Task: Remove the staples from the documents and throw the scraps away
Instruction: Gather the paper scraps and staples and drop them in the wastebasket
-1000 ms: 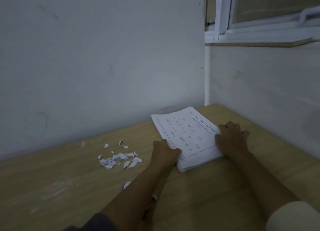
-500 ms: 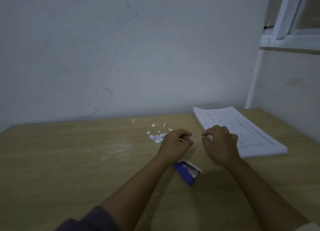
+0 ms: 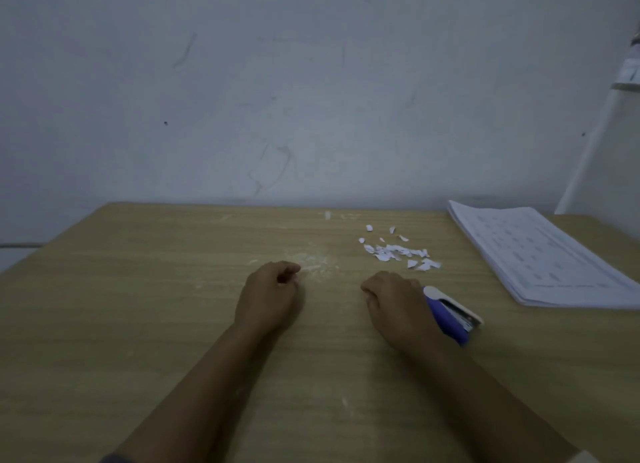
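Whereas half a second ago your hands nearly met, they now rest apart on the table [image 3: 138, 324]. The documents [image 3: 540, 254] lie well right of your right hand [image 3: 398, 306], whose outer edge sits against the stapler [image 3: 450, 315]. Both it and your left hand [image 3: 268, 296] have curled fingers; what either holds, I cannot tell. The scraps [image 3: 398, 251] lie just beyond the right knuckles.

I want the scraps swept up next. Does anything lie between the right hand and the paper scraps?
Nothing visible: only bare table separates the right hand from the scraps. The stapler lies at the hand's right side.
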